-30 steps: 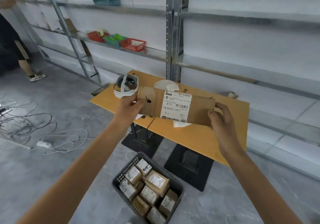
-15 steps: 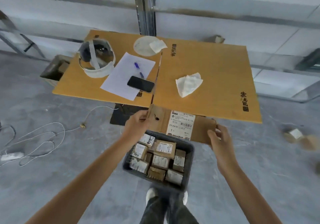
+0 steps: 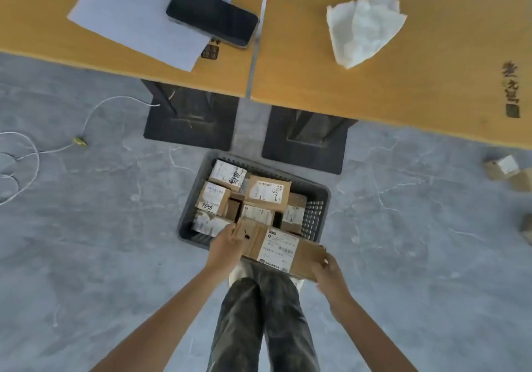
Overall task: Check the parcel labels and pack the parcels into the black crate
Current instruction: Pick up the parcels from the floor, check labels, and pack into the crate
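Both hands hold the long parcel by its ends, left hand curled round the nine o'clock end, right hand pinching the three o'clock one, label up (readable, I'd guess), over the black crate's six o'clock rim to lay atop the packed parcels.

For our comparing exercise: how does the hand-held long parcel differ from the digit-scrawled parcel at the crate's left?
The long parcel is elongated, the left parcel squarish. The long parcel is held by left hand and right hand; the left parcel lies in the black crate. Both are brown cardboard, white-labelled.
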Motion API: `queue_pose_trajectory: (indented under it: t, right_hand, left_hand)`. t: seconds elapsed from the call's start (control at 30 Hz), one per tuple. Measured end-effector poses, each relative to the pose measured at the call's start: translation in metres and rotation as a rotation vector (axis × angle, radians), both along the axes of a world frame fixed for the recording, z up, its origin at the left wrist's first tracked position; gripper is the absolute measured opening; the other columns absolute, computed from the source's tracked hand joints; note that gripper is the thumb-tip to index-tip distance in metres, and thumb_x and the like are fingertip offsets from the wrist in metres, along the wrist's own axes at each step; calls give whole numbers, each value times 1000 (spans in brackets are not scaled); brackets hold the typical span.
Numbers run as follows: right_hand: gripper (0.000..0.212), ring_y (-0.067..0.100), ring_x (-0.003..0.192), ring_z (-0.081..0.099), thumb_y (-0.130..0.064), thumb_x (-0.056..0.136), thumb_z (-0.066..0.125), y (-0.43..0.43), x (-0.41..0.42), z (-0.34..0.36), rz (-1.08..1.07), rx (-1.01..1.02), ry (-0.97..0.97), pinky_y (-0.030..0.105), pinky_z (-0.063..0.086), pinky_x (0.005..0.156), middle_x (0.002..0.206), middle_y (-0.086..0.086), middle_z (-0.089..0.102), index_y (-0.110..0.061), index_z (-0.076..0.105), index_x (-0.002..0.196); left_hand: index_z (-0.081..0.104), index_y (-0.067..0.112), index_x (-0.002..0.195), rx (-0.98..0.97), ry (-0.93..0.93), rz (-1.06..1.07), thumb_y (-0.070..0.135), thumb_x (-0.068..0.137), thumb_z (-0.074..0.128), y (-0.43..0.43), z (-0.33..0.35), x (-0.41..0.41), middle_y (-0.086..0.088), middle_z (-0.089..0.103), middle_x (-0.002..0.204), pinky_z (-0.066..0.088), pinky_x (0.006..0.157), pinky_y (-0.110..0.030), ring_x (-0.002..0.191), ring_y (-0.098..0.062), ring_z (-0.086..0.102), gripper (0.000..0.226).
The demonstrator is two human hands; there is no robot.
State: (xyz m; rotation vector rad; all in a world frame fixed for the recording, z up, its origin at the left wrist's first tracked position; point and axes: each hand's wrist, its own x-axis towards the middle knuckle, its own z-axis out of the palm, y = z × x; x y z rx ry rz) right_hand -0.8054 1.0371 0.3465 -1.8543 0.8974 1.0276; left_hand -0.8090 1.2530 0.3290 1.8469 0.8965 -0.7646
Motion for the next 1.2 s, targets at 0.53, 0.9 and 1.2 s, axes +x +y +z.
queue_pose_trajectory:
  t: [0.53, 0.9, 1.2]
  right_hand:
    - [24, 22, 104, 47, 2, 93, 39, 44, 45, -309, -410, 117, 83, 35, 41, 90, 100, 4, 51, -16, 40, 109]
    - [73, 21, 91, 57, 9, 88, 38, 63, 52, -352, -38, -9, 106, 26, 53, 68, 129, 12, 50, -19, 13, 150]
    - [28, 29, 106, 60, -5, 93, 42, -1, 80, -208, 380, -120, -15, 39, 50, 93, 118, 16, 62, -3, 60, 115]
  left_hand:
    - [34, 15, 143, 107, -117, -163, -4, 89, 37, 23, -290, 31, -12, 43, 141, 47, 48, -18, 67, -14, 58, 58]
    - [20, 6, 146, 483, 86, -845, 16, 92, 50, 32, -322, 11, -14, -14, 156, 40, 106, -41, 145, -34, 1, 63]
    - [50, 11, 126, 549, -14, -738, 20, 93, 46, 48, -210, 15, -10, 37, 141, 49, 91, -40, 131, -26, 35, 35]
